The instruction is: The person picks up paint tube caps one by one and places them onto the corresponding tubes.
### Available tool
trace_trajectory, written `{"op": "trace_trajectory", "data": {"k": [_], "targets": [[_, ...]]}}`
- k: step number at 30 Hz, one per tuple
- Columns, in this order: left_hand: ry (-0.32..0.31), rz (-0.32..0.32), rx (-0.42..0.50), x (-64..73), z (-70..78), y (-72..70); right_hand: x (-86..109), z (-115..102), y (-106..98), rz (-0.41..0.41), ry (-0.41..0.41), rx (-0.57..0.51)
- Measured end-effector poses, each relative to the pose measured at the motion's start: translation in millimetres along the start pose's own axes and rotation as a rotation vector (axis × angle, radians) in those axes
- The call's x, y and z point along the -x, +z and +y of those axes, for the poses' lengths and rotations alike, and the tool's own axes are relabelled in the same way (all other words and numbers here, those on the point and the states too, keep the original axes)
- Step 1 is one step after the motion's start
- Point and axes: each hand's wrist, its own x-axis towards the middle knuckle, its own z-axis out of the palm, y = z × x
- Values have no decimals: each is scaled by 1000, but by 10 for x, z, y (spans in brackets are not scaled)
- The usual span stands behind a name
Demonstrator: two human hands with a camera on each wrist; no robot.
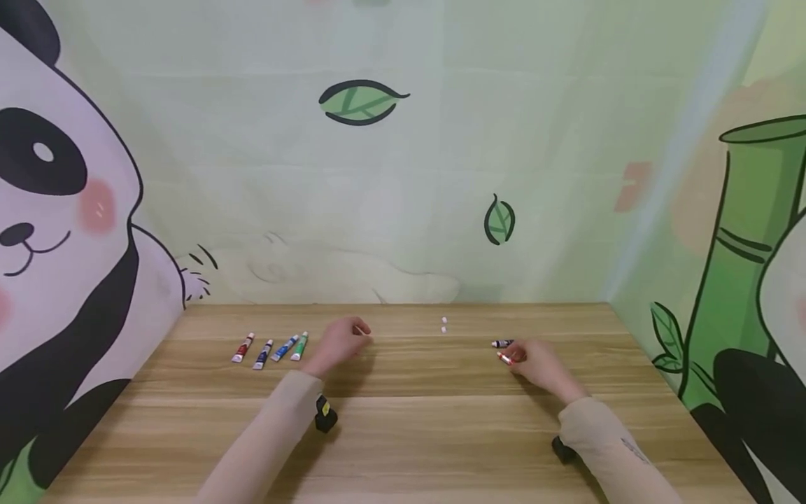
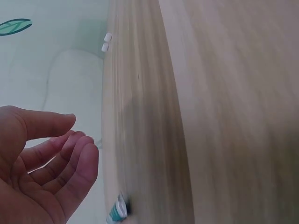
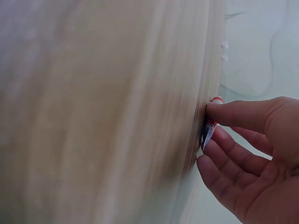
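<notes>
My right hand point(image 1: 538, 364) pinches a small red-orange paint tube point(image 1: 504, 358) between thumb and fingers, low over the table at the right. Just behind it lies a black paint tube point(image 1: 500, 344), partly hidden by the fingers. My left hand point(image 1: 336, 343) hovers above the table with its fingers loosely bent. In the left wrist view, a gap shows between its thumb and fingertips and nothing is held. Left of this hand lie a green paint tube point(image 1: 299, 346), a light blue tube point(image 1: 285, 348), a dark blue tube point(image 1: 262, 355) and a red tube point(image 1: 243, 348).
Two small white pieces point(image 1: 443, 325) lie near the back of the wooden table point(image 1: 415, 441), between the hands. A printed cloth backdrop point(image 1: 428, 154) rises behind the table's back edge. Each sleeve bears a black wrist device.
</notes>
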Motion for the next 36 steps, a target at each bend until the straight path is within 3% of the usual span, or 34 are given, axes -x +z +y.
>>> {"op": "trace_trajectory", "data": {"k": [5, 11, 16, 21, 27, 31, 36], "targets": [[12, -10, 12, -87, 96, 100, 10, 0, -21, -19, 9, -12], [72, -6, -41, -286, 173, 273, 35, 2, -46, -32, 16, -2], [96, 6, -41, -450, 275, 497, 66, -7, -78, -27, 7, -2], [117, 15, -75, -507, 467, 756, 116, -21, -90, -73, -8, -27], [135, 64, -101, -582, 668, 1035, 189, -33, -98, -51, 17, 5], [113, 90, -94, -616, 668, 1164, 209, -71, -97, -92, 20, 18], [148, 109, -74, -648, 642, 1252, 210, -120, -90, -117, 57, 18]]}}
